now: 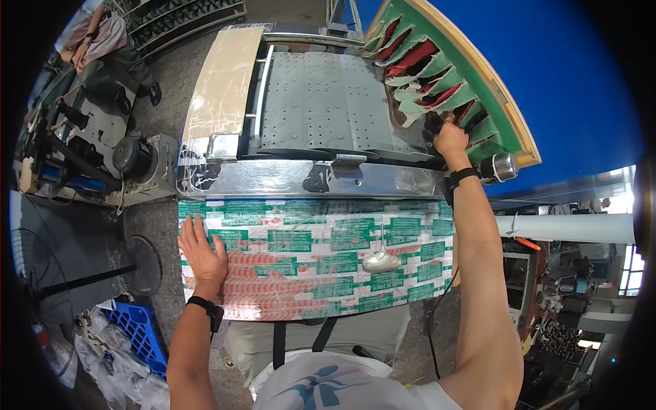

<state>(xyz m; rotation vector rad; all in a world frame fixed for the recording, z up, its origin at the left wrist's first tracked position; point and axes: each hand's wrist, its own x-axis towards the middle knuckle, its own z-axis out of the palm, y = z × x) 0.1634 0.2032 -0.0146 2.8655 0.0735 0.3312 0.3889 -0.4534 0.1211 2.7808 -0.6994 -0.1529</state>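
Reaching to the ragged curtain [413, 61] with the right hand [451, 140], tbh can't tell if pinching anything or not, with the fingertips hidden. Got a pale shoe-like piece [408, 113] on the grey belt [307, 102], just left of those fingers, with its long side seemingly front to back. Resting the left hand [205, 256], way farther off, on the taped table [307, 280], fingers loosely together, thumb apart

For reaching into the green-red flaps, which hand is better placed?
Right, probably: the right hand is at the flaps; the left hand lies on the taped board, well away from them.
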